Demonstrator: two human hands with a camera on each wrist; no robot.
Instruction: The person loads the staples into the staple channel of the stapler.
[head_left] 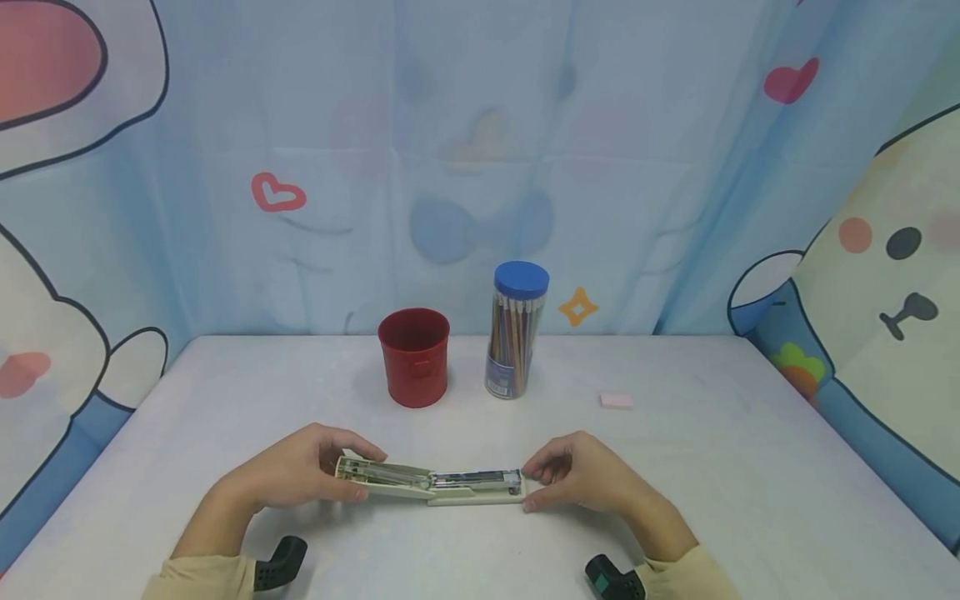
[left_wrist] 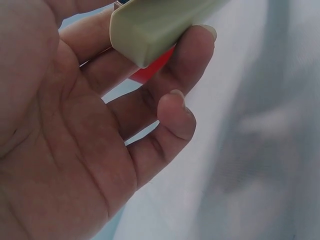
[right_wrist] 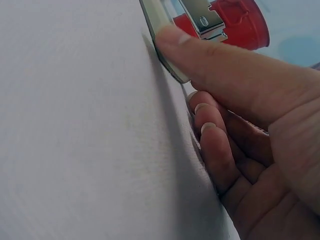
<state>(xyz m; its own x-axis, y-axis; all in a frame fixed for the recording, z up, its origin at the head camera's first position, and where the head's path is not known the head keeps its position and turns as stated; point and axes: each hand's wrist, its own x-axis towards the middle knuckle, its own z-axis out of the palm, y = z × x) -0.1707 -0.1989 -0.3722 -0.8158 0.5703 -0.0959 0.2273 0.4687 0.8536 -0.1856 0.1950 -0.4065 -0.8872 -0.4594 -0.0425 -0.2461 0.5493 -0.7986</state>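
A pale green stapler (head_left: 397,475) is folded wide open, its two halves stretched end to end just above or on the tabletop. My left hand (head_left: 296,467) grips the left end, thumb in front and fingers behind. In the left wrist view the smooth end of the stapler (left_wrist: 150,35) lies against the fingers. My right hand (head_left: 588,473) pinches the other end between thumb and fingers. Its thumb (right_wrist: 200,50) presses on the stapler's edge (right_wrist: 170,70) in the right wrist view, the other fingers curled beneath. Staples inside cannot be made out.
Behind the stapler stands a red cup (head_left: 416,375). Right of the cup is a clear tube of pencils (head_left: 516,333) with a blue lid. A small pink block (head_left: 617,402) lies farther right on the white table (head_left: 750,467). A printed curtain (head_left: 337,250) hangs behind.
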